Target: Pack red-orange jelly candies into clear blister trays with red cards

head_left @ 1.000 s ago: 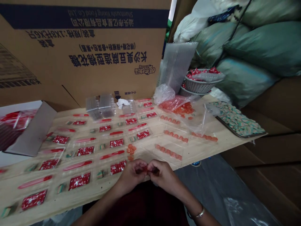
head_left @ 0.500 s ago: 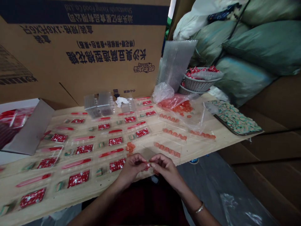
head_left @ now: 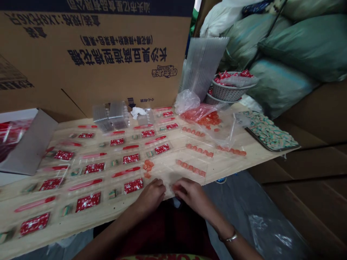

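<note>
Carton [head_left: 100,78] with upside-down “棉花糖” lettering [head_left: 85,57]

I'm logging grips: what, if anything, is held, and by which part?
Right hand seems to pinch a small reddish piece; blur hides which part. Left hand: curled, contents hidden.

Right grip [head_left: 191,193] blurred — contents unclear, white box [head_left: 36,144] cut off left, carton [head_left: 114,85] cropped above

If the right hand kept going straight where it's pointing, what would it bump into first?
Probably the left hand, just across a gap from the right hand, though depth is hard to judge.
</note>
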Demonstrator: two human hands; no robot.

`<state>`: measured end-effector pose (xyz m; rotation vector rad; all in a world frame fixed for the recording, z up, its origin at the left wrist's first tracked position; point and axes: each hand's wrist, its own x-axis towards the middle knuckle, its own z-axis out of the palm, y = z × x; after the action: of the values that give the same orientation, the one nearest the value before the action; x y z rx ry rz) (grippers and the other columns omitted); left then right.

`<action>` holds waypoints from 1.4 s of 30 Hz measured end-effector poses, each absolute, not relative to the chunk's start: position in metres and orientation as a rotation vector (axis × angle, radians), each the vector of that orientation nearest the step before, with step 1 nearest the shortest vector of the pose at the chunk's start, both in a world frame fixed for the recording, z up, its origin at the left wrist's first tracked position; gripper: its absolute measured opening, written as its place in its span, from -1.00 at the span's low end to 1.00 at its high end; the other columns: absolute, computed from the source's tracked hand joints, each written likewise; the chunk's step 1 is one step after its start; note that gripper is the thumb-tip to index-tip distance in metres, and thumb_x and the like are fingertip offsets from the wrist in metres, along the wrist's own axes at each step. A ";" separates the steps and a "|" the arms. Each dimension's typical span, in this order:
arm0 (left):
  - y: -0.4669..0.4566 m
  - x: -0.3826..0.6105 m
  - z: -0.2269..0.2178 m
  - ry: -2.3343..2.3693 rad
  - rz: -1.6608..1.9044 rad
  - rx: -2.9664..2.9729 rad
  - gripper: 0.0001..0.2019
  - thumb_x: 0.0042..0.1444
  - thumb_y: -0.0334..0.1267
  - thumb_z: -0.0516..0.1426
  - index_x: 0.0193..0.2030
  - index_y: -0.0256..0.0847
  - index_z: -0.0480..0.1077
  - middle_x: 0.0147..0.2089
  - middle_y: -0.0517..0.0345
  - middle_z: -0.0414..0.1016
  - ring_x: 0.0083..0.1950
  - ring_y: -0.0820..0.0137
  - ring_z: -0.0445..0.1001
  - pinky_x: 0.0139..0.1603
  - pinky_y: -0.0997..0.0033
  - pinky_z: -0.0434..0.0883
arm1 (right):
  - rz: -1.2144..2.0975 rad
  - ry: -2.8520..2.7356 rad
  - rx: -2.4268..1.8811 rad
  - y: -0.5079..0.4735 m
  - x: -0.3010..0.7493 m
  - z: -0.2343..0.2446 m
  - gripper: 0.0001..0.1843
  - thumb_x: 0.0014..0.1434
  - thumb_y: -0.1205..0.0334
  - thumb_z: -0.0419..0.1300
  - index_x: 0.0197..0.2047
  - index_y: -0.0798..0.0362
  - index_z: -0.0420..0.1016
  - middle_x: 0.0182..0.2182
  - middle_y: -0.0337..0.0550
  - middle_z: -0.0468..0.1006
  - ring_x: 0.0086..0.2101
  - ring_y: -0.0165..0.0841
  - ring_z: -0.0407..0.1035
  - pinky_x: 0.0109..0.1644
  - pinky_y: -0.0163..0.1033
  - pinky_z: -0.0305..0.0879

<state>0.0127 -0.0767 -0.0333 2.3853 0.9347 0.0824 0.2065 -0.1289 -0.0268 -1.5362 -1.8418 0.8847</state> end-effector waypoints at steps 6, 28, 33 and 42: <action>-0.078 0.016 -0.025 0.963 0.088 2.389 -0.82 0.05 -0.54 0.06 -0.34 -0.24 0.43 -0.27 0.08 0.44 -0.17 0.33 0.39 -0.14 0.39 0.37 | 0.640 -2.100 -1.627 -0.130 0.188 -0.031 -0.84 0.12 0.49 0.13 -0.40 0.05 0.38 -0.43 -0.16 0.47 -0.37 -0.28 0.39 -0.31 -0.23 0.27; -0.067 0.004 0.006 0.835 0.732 1.363 -0.79 -0.07 -0.22 0.27 -0.36 -0.24 0.34 -0.40 0.22 0.40 -0.36 0.48 0.37 -0.30 0.47 0.33 | 1.265 -1.279 -1.203 -0.112 0.167 -0.017 -0.85 0.08 0.16 0.20 -0.29 0.06 0.42 -0.40 -0.21 0.48 -0.37 -0.38 0.37 -0.30 -0.30 0.29; -0.068 0.002 0.005 0.757 0.634 1.250 -0.64 -0.13 -0.20 0.33 -0.20 -0.24 0.37 -0.35 0.21 0.39 -0.34 0.49 0.34 -0.27 0.45 0.28 | 1.268 -1.350 -1.166 -0.115 0.174 -0.015 -0.88 0.08 0.19 0.20 -0.36 0.06 0.41 -0.45 -0.25 0.44 -0.40 -0.41 0.32 -0.31 -0.32 0.25; -0.061 0.002 0.001 0.672 0.532 1.120 -0.60 -0.21 -0.29 0.37 -0.19 -0.19 0.39 -0.44 0.31 0.33 -0.39 0.52 0.27 -0.33 0.49 0.22 | 1.365 -1.306 -1.124 -0.111 0.170 -0.015 -0.84 0.07 0.16 0.21 -0.40 0.08 0.39 -0.49 -0.26 0.41 -0.46 -0.43 0.26 -0.36 -0.34 0.20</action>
<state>0.0017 -0.0605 0.0011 1.1198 0.6717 0.5319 0.1703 -0.1111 -0.0147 -1.1238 -1.3059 1.3654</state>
